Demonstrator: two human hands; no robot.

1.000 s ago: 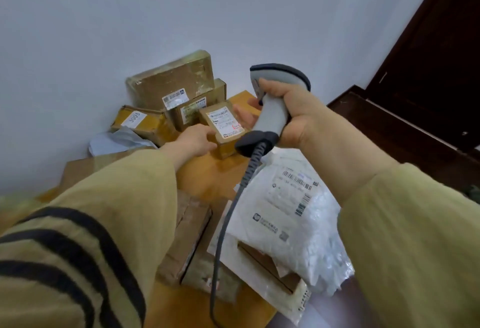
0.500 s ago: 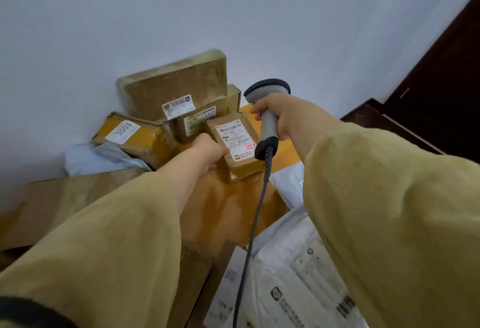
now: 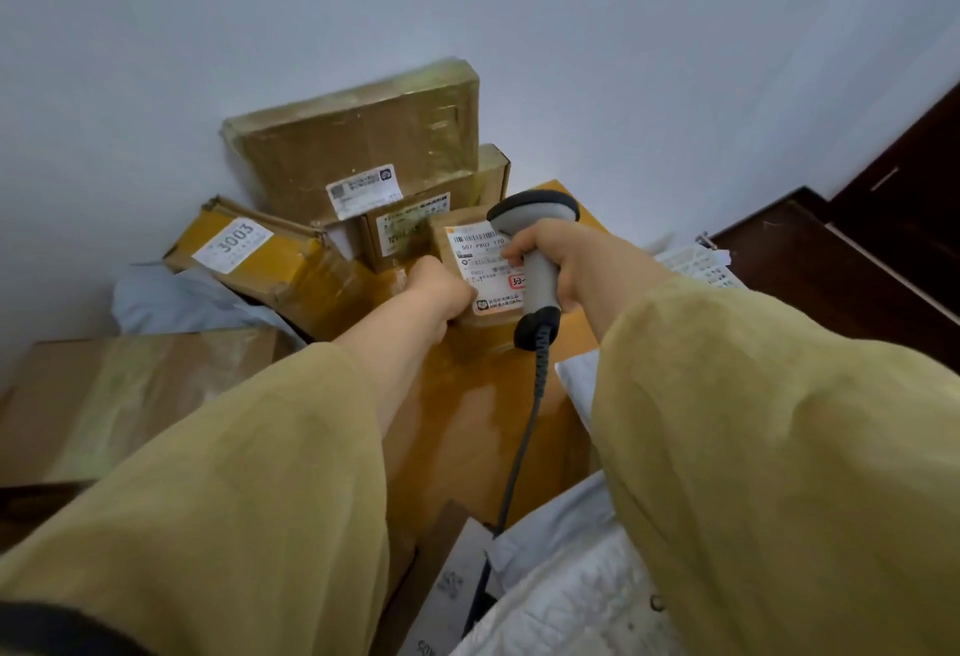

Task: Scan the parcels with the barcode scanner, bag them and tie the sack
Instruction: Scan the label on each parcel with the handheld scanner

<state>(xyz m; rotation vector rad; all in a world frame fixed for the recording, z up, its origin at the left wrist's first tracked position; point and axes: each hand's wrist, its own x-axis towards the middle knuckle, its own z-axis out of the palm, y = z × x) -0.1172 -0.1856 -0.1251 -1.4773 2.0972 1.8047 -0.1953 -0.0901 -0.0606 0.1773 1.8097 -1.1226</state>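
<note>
Cardboard small parcel [image 3: 483, 266], label up, on a large tan carton [image 3: 467, 421].
- Left hand [image 3: 439, 292]: fingers curled on the parcel's left edge.
- Right hand [image 3: 561, 260]: wrapped round the barcode scanner [image 3: 537, 271], over the parcel's right side.
- Step: scanning, judged.
- Next: square the scanner head to the barcode.
- Behind the parcel: stacked boxes [image 3: 363, 151], pale wall [image 3: 467, 6].

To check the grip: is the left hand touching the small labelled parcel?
Touching. Head view: the left hand grips the small labelled parcel by its left edge.

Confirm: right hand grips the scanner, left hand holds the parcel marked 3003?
No. In the head view the left hand holds the small labelled parcel beside the scanner; the 3003 parcel lies apart, further left. The right hand does grip the scanner.
</note>
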